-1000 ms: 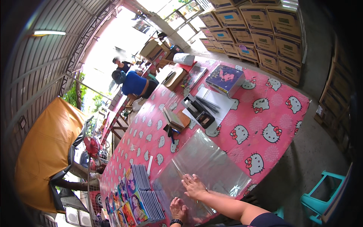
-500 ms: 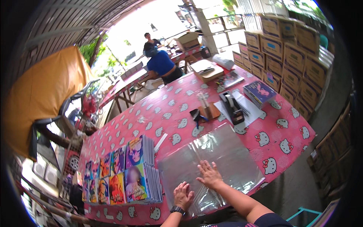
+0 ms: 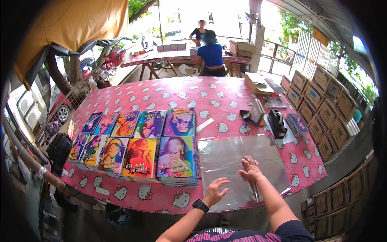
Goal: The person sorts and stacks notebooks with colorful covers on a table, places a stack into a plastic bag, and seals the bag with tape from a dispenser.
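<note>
Clear plastic sheets (image 3: 221, 155) lie flat on the pink patterned tablecloth in front of me, shiny and creased. My right hand (image 3: 250, 169) rests palm down on them with fingers stretched out. Over their lower left part is my left hand (image 3: 216, 191), a dark watch on its wrist, fingers apart and holding nothing. Whether it touches the plastic I cannot tell. Just left of the sheets stand stacks of spiral notebooks with colourful illustrated covers (image 3: 140, 155), set in two rows.
Beyond the sheets are a black tape dispenser (image 3: 277, 125), another notebook stack (image 3: 297, 123) and an open carton (image 3: 258, 84). Piled cardboard boxes (image 3: 318, 103) stand at the right. A person in a blue top (image 3: 211, 55) and another person are at a far table (image 3: 161, 58).
My view has swung left and levelled out. The left hand's fingers have spread and shifted over the plastic; the right hand still lies on it.
</note>
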